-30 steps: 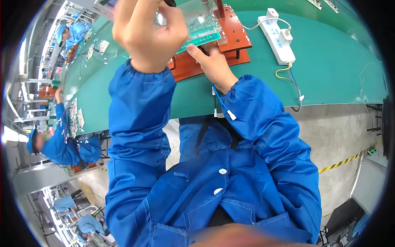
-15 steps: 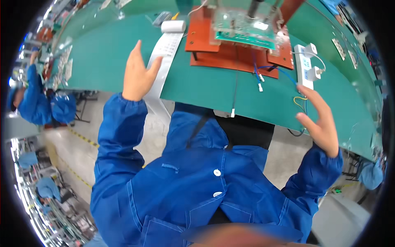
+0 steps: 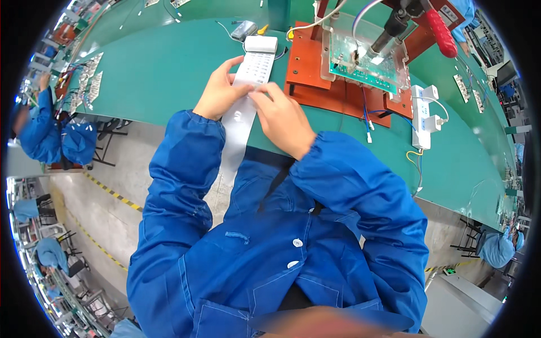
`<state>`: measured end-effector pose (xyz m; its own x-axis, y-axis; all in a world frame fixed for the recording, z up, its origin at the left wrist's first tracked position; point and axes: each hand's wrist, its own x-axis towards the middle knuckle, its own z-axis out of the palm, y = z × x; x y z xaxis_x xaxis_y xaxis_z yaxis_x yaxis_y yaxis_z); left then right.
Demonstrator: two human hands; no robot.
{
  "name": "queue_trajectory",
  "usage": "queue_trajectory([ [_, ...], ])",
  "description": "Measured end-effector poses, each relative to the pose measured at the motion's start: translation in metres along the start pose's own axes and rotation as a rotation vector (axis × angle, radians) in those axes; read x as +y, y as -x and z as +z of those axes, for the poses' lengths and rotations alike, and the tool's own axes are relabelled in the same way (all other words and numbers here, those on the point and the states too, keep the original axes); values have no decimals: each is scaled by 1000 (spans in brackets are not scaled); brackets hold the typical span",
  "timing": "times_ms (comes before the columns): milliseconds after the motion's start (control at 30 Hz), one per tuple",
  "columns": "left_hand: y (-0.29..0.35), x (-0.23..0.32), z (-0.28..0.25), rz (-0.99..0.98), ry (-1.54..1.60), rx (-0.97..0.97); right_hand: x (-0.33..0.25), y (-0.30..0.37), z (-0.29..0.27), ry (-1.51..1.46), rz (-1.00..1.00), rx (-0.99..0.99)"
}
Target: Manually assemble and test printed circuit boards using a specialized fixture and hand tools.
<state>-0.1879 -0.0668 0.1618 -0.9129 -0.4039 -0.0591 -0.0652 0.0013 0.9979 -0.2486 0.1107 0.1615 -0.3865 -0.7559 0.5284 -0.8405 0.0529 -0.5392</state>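
Observation:
A roll of white printed labels (image 3: 261,44) lies on the green bench, and its strip (image 3: 235,135) runs toward me and over the near edge. My left hand (image 3: 220,93) grips the strip's left side, thumb on top and fingers partly hidden behind it. From the right, my right hand (image 3: 284,119) reaches across with its fingertips closed together on the strip, close to the left thumb. Whether a single label is between those fingertips is too small to tell. Below both hands, the strip's backing looks mostly bare, with a few small white marks.
Right of the labels stands a red-orange fixture (image 3: 309,56) with a green circuit board (image 3: 360,76) and a red-handled clamp (image 3: 440,32). Blue wires with white connectors (image 3: 369,127) hang at its front. A white power strip (image 3: 421,115) lies further right. Another person (image 3: 42,129) sits far left.
Both hands, earlier raised apart with fingers spread, have come together at the label strip. My right hand has crossed leftward from near the power strip. The view has shifted slightly.

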Motion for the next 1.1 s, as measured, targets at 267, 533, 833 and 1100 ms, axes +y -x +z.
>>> queue_trajectory([
  [267, 1, 1, -6, 20, 76, 1, 13, -30, 28, 232, 129, 79],
  [533, -4, -9, -9, 14, 107, 107, 15, -32, 29, 368, -22, 114],
  [833, 47, 24, 4, 541, -744, 566, -22, 10, -47, -29, -309, 257],
  [1100, 83, 16, 90, 557, -559, -117, -15, -42, -194, 548, -460, 863],
])
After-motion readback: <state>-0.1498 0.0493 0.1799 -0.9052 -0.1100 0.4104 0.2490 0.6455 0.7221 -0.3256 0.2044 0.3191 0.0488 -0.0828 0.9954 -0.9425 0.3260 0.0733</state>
